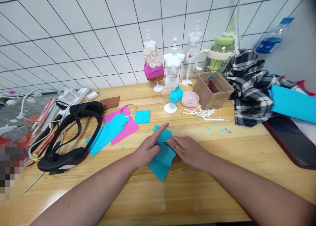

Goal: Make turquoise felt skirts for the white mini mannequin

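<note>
A teal sheet of paper point(161, 162) lies on the wooden table point(197, 186) in front of me. My left hand point(149, 147) rests on its left side, index finger stretched out along the upper part, other fingers curled on the paper. My right hand point(189, 150) presses the paper's right side, its fingers drawn together at a fold near the middle. Behind the hands stands a white mannequin with a teal skirt point(173, 76).
Pink and teal sheets point(116, 129), a small teal square point(142, 116), a wire ring point(128, 110) and a black headset point(71, 137) lie left. Two more mannequins point(153, 61), a pink dish point(190, 98), cardboard box point(212, 88), paper scraps point(201, 113), plaid cloth point(249, 84) and bottles stand behind and right.
</note>
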{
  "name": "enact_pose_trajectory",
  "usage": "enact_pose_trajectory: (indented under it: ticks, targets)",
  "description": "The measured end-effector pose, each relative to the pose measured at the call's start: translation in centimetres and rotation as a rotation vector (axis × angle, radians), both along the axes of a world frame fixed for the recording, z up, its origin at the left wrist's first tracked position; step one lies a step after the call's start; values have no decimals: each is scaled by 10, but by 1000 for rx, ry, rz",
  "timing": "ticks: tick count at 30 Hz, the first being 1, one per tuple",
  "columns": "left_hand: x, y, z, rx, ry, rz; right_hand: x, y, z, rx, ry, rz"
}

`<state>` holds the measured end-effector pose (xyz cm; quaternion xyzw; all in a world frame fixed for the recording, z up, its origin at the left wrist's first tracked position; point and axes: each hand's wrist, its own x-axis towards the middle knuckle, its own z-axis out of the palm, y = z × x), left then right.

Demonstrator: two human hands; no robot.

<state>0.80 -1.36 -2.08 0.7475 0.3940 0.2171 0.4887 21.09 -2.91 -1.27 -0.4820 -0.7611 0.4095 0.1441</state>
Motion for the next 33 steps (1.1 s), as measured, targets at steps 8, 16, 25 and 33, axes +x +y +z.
enact_pose_trajectory:
  ticks: [8, 16, 25, 33]
  targets:
    - [-2, -1, -3, 28, 3, -77, -3, 1, -4, 20, -23, 22]
    - [0, -1, -3, 7, -7, -74, -6, 1, -4, 15, -11, -1]
    - [1, -2, -3, 8, -9, -78, -6, 2, -7, 6, -36, -5]
    - [1, -2, -3, 18, 13, -72, -5, 0, -6, 9, -44, 3]
